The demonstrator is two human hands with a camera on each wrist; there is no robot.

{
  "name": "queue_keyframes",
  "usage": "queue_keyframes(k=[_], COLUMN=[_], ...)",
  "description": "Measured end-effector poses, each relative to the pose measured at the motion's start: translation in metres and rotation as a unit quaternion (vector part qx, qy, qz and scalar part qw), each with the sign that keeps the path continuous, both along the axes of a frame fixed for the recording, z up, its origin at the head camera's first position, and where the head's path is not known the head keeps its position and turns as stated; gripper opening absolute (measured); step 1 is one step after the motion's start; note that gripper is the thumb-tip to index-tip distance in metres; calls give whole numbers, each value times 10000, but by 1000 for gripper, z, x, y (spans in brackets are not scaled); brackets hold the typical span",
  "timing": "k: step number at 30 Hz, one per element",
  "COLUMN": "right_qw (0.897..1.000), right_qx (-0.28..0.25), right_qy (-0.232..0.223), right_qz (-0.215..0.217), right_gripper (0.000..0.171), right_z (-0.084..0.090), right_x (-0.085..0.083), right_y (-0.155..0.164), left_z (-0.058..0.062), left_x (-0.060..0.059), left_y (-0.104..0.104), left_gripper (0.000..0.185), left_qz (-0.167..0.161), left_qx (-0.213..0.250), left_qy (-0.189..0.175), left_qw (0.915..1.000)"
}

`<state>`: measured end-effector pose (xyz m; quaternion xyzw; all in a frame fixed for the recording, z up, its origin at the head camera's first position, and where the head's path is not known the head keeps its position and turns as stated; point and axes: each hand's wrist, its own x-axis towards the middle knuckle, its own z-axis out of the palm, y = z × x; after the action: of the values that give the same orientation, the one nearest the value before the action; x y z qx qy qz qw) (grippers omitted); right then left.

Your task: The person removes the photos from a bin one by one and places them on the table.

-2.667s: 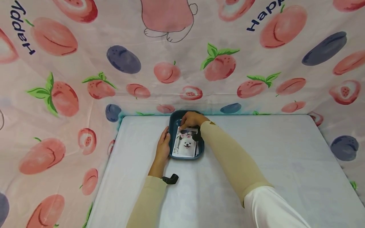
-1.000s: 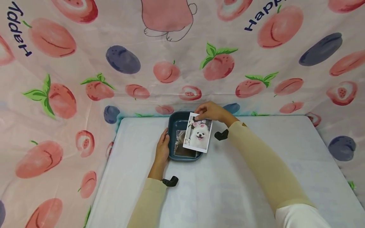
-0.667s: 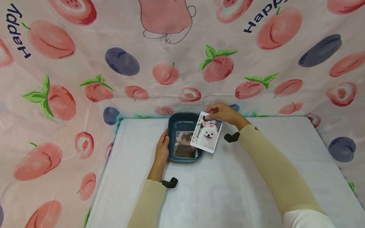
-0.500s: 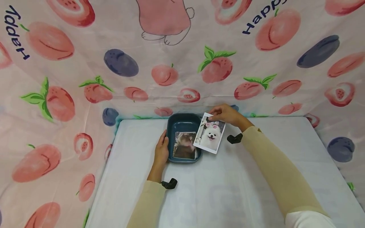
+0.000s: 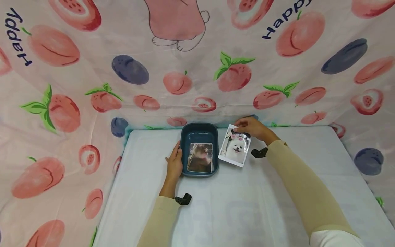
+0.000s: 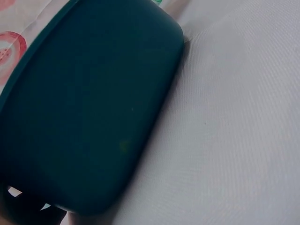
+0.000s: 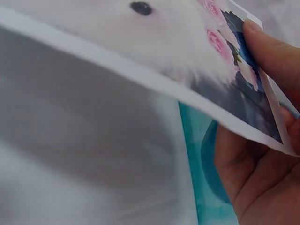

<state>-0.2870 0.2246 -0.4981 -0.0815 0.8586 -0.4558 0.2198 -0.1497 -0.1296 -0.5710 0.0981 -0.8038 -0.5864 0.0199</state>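
While our right hand point(image 5: 252, 128) pinches the dog photo point(image 5: 236, 146) by its far end, length towards us, our left hand point(image 5: 174, 164) touches the tray point(image 5: 199, 134) between, grip unclear.

- Interior of tray point(image 5: 199, 134): accessible from above.
- Left side: obstructed by left hand point(image 5: 175, 163), touching tray.
- Far side: patterned backdrop point(image 5: 203, 68) directly behind; restricts passage.
- Right side: narrow gap, then raised photo point(image 5: 235, 147), right hand point(image 5: 251, 128).
- Near side: wide passage across bench point(image 5: 228, 212), between left forearm point(image 5: 160, 218) and right forearm point(image 5: 303, 181).
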Motion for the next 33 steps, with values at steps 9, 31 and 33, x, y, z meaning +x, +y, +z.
queue_keyframes(k=[9,31,33], right_qw=[9998,9959,9960], right_qx=[125,571,574], right_qy=[115,535,572], right_qz=[65,448,374], right_gripper=[37,28,28], right_z=[-14,-57,-58], right_x=[-4,-2,-2], right_y=[7,-39,-40], left_z=[-2,-7,-7], left_x=[-2,-1,-1], left_y=[-2,-2,-2], left_gripper=[49,51,50], left_qz=[-100,-124,-139], left_qx=[190,678,680], left_qy=[-2,-177,-172], left_qw=[9998,9975,9974])
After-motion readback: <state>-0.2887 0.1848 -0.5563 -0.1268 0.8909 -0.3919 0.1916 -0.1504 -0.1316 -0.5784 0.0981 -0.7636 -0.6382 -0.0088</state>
